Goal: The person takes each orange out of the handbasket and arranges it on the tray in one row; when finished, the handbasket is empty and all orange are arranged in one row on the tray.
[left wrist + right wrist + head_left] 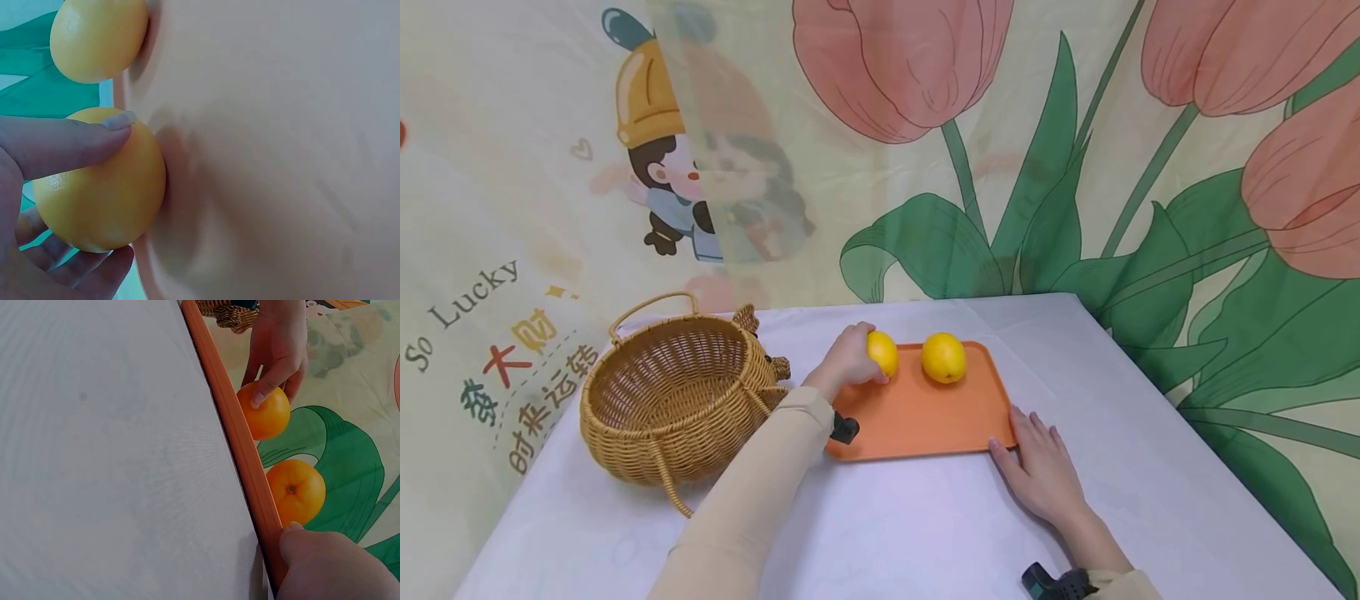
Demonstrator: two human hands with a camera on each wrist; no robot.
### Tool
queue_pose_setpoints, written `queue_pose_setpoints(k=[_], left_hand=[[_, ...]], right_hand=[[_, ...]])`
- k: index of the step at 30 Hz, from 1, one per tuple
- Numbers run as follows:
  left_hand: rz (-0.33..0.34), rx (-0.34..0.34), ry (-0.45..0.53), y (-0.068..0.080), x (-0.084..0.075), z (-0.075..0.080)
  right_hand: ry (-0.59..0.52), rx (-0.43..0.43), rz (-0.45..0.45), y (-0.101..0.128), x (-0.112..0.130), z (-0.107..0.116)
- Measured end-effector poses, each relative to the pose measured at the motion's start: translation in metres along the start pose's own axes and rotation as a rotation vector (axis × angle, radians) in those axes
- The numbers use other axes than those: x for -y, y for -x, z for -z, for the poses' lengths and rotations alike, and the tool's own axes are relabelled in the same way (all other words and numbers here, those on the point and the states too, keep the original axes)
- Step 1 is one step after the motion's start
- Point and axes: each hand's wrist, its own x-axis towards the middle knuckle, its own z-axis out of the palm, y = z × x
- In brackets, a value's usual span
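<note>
An orange tray [925, 417] lies on the white-covered table [925, 525]. Two yellow-orange round fruits sit at its far edge. My left hand [859, 360] grips the left fruit [884, 352] at the tray's far left corner, thumb on top and fingers curled beneath it [100, 187]. The other fruit [943, 357] rests free a little to its right, and shows as well in the left wrist view [97, 37]. My right hand [1033, 458] lies flat, fingers straight, at the tray's near right corner, its thumb [325, 556] against the rim [231, 431].
A woven wicker basket [673, 392] with handles stands tilted on the table left of the tray, beside my left forearm. A printed cloth backdrop [1000, 167] hangs right behind the table. The table's right edge runs close past my right hand.
</note>
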Motion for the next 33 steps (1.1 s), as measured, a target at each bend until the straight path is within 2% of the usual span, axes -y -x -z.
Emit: queue_pose_setpoints(k=[25, 33], left_hand=[[-0.02, 0.008, -0.024, -0.0022, 0.0005, -0.0025], [-0.056, 0.01, -0.031, -0.0033, 0.0023, -0.0024]], right_hand=[[-0.001, 0.003, -0.014, -0.0004, 0.0003, 0.0002], [0.003, 0.009, -0.021, 0.0001, 0.0007, 0.001]])
